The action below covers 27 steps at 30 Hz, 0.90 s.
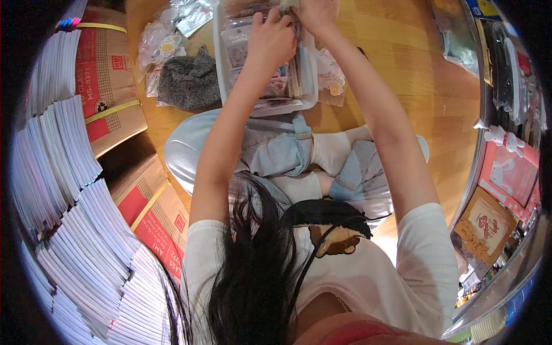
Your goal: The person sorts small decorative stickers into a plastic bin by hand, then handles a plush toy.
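Note:
A white plastic bin stands on the floor in front of my crossed legs, filled with flat clear packets in rows. My left hand lies over the packets, its fingers bent and somewhat apart, touching their upper edges. My right hand is at the bin's far right side, near the packets there. The top of the view cuts it off, and its fingers are mostly hidden, so whether it grips anything does not show.
Left of the bin lie a dark grey knitted item and clear sticker bags; another bag sits at its right. Cardboard boxes and stacked booklets line the left. Shelves with a pink bunny package flank the right.

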### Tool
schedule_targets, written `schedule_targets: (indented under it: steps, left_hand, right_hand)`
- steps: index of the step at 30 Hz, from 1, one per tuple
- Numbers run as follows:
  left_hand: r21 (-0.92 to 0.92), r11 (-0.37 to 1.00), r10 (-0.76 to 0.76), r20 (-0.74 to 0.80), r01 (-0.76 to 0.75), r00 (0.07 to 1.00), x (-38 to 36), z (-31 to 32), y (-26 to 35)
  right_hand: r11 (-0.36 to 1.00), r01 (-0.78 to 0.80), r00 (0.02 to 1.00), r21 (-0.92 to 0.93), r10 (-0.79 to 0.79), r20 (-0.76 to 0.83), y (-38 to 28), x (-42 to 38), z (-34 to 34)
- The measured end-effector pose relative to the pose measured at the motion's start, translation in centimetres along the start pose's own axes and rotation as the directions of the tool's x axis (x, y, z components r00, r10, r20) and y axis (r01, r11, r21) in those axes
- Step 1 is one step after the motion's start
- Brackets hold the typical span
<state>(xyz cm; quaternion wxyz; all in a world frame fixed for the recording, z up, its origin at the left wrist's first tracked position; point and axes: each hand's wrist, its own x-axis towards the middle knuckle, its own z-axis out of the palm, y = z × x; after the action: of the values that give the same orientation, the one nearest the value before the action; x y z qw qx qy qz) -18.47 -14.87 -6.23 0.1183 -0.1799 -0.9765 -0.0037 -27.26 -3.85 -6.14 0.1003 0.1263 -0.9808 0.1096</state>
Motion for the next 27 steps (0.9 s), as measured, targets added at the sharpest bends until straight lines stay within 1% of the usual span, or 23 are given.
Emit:
schedule_targets:
  steps: [1,3,4,5,6,8,9,10,12,13,15,18,19,21,22,24,25,27]
  left_hand:
    - [0.009,1.0,0.005,0.016,-0.005,1.0,0.0,-0.1,0.0]
    - [0.033,0.999,0.029,-0.03,-0.028,0.999,-0.1,0.0,-0.2]
    - [0.043,0.998,0.039,-0.053,-0.037,0.998,-0.1,0.2,-0.2]
    - [0.054,0.998,0.045,-0.057,-0.041,0.997,-0.1,0.3,-0.3]
    - [0.064,0.997,0.049,-0.062,-0.045,0.997,-0.2,0.5,-0.3]
    - [0.074,0.996,0.045,-0.057,-0.041,0.997,-0.1,0.7,-0.3]
    - [0.071,0.997,0.037,-0.045,-0.034,0.998,-0.1,0.8,-0.3]
    - [0.071,0.997,0.03,-0.036,-0.027,0.999,-0.1,0.8,-0.3]
    - [0.058,0.998,0.016,-0.002,-0.016,1.0,0.0,0.4,-0.2]
    - [0.051,0.999,0.013,0.018,-0.014,1.0,0.0,0.3,-0.1]
    - [0.035,0.999,0.019,0.003,-0.019,1.0,0.0,0.5,-0.4]
    - [0.054,0.998,0.021,0.012,-0.021,1.0,-0.1,0.5,-0.2]
    - [0.065,0.998,0.016,0.019,-0.018,1.0,0.0,0.4,-0.2]
    - [0.053,0.999,-0.004,0.087,-0.001,0.996,0.0,-0.2,0.0]
    - [0.046,0.999,-0.016,0.116,0.01,0.993,0.2,-0.5,0.1]
    - [0.033,0.999,-0.006,0.12,0.002,0.993,0.2,-0.8,0.1]
    - [0.028,1.0,0.0,0.126,-0.004,0.992,0.1,-0.8,0.0]
    - [0.037,0.999,0.0,0.088,-0.003,0.996,0.1,-0.4,-0.1]
  right_hand:
    - [0.999,-0.001,1.0,0.033,0.0,0.03,-0.1,-0.1,-0.7]
    - [0.984,-0.03,0.994,0.177,0.048,-0.097,0.8,-0.4,-1.0]
    - [0.968,-0.036,0.985,0.248,0.077,-0.156,0.6,-0.9,-2.4]
    - [0.911,-0.176,0.98,0.372,0.2,-0.025,1.2,-1.6,-4.4]
    - [0.822,-0.321,0.946,0.47,0.301,0.12,1.2,-2.5,-7.9]
    - [0.934,-0.153,0.986,0.322,0.167,-0.015,7.1,-6.2,-5.3]
    - [0.916,-0.315,0.943,0.249,0.274,0.187,7.3,-8.4,-6.5]
    - [0.878,-0.455,0.849,0.147,0.378,0.37,7.2,-10.7,-7.9]
    - [0.865,-0.497,0.717,-0.069,0.454,0.529,9.0,-15.3,-5.3]
    - [0.871,-0.488,0.74,-0.065,0.452,0.498,8.9,-17.1,-4.6]
    - [0.883,-0.466,0.785,-0.054,0.442,0.434,7.9,-19.6,-3.8]
    - [0.856,-0.516,0.756,-0.042,0.477,0.449,8.3,-20.0,-2.9]
    - [0.848,-0.529,0.774,0.025,0.471,0.424,8.4,-20.1,-3.0]
    - [0.827,-0.541,0.808,0.155,0.46,0.368,9.1,-20.0,-3.5]
    - [0.832,-0.521,0.823,0.192,0.43,0.372,9.8,-19.8,-3.6]
    - [0.832,-0.488,0.844,0.263,0.374,0.384,11.4,-20.0,-3.3]
    - [0.826,-0.477,0.858,0.3,0.362,0.364,12.1,-20.2,-3.1]
    - [0.809,-0.451,0.882,0.376,0.341,0.326,12.9,-20.5,-2.9]
